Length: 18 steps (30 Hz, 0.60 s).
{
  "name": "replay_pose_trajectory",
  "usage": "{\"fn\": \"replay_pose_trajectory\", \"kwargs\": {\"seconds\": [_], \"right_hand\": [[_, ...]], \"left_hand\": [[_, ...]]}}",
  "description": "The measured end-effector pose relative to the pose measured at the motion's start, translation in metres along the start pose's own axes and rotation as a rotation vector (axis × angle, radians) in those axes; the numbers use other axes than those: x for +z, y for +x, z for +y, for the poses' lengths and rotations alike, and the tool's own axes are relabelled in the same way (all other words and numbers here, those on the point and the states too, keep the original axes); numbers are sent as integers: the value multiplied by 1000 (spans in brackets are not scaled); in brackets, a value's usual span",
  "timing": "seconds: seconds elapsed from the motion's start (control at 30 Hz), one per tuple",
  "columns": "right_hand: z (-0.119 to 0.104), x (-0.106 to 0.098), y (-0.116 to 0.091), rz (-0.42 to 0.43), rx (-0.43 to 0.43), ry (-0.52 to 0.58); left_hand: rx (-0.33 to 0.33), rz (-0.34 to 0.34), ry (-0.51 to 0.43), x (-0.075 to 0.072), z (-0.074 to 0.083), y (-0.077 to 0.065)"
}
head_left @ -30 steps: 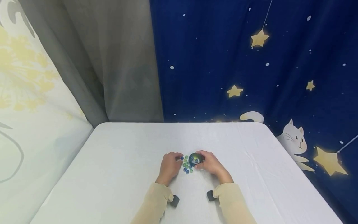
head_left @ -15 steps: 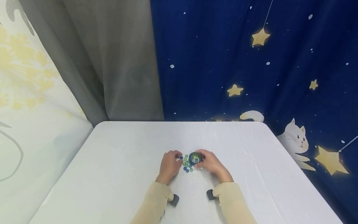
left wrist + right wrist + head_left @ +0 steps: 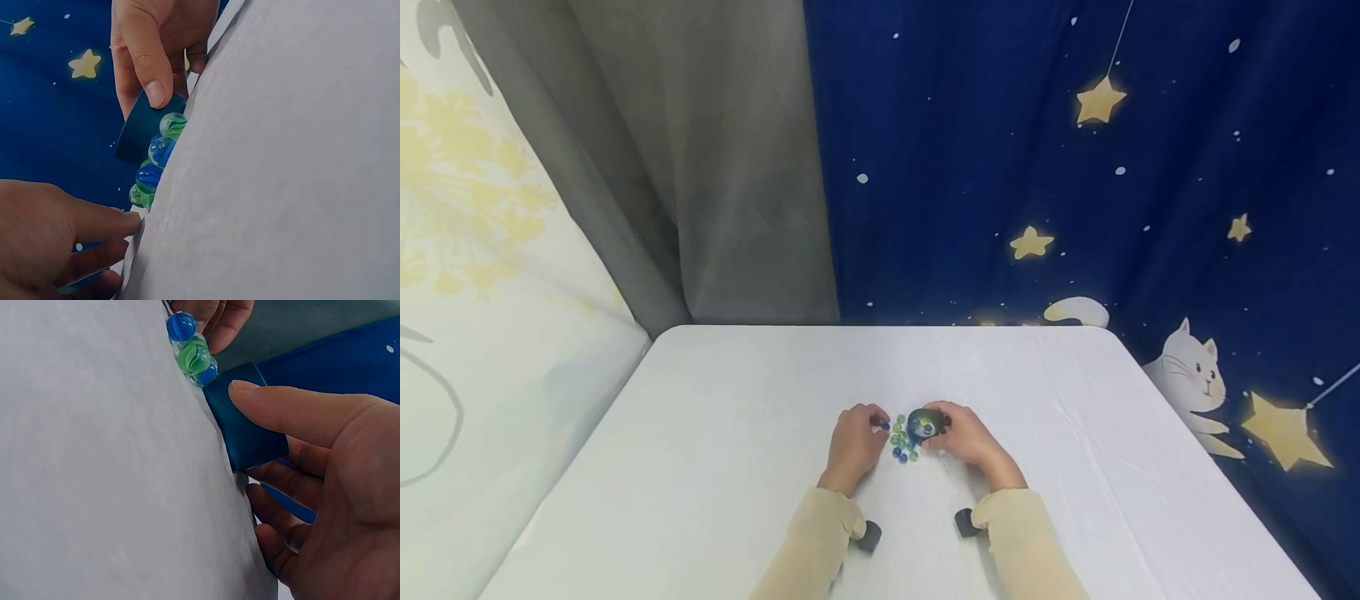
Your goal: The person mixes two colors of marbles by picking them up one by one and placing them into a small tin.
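The teal cup (image 3: 247, 428), gripped by your right hand (image 3: 964, 434) midway between the table's (image 3: 715, 467) side edges, holds glass marbles (image 3: 928, 430). Your left hand (image 3: 854, 442) is at a loose blue marble (image 3: 886, 426), pinched or not I cannot tell; collecting seems underway, likely calling next for a sure hold.

Reads as an indoor curtained-off recording corner; home or studio, can't tell. Evidence: dark-blue fabric curtain (image 3: 955, 167) printed with yellow stars (image 3: 1101, 102) and a white cartoon cat (image 3: 1189, 379), kid's-room style, behind the desk (image 3: 737, 417), which is white, rounded at the far corners, faintly creased on top. Plain grey fabric curtain (image 3: 745, 167) beside it. White hanging (image 3: 497, 250) with pale-yellow flower-like print closes the left. Small black blocks (image 3: 868, 537) at cream cuffs (image 3: 829, 507), just behind the hands (image 3: 853, 443): wrist cameras.
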State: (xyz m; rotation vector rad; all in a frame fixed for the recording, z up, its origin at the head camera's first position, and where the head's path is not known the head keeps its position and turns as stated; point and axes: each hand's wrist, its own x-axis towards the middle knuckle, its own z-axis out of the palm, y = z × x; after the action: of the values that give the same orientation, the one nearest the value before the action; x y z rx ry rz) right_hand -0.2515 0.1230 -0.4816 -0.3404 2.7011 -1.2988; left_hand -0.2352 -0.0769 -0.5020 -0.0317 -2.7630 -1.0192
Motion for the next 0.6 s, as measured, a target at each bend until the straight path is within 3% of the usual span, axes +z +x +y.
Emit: {"fn": "replay_pose_trajectory", "kwargs": {"seconds": [0.6], "right_hand": [[-1,-1,1,-2,10,5]], "left_hand": [[-19,-8,-12,-6,4,0]]}}
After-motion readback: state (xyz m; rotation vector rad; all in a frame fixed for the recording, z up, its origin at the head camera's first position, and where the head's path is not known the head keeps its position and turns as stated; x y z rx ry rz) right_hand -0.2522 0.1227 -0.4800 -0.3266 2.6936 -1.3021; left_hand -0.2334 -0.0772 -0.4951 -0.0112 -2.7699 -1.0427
